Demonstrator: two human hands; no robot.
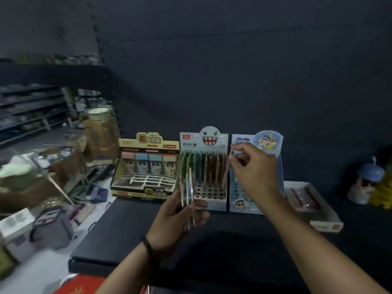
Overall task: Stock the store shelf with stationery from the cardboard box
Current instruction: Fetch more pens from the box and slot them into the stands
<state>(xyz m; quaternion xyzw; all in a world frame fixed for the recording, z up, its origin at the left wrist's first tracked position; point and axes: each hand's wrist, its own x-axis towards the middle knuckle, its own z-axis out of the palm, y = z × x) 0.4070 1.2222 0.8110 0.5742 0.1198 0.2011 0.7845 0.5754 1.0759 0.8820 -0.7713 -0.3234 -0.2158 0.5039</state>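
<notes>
L hand (180,219): grips pen bundle (188,187), upright, over shelf (127,230) front.
R hand (254,172): pinches one pen (227,172), axis near-vertical, at pen box (203,141) right side.
Next: prob. lower pen into a free hole; R hand nearer.

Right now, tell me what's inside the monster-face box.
Monster-face box: pens fill rear holes; front holes are empty. A pen bundle in the left hand hides its left front.
</notes>
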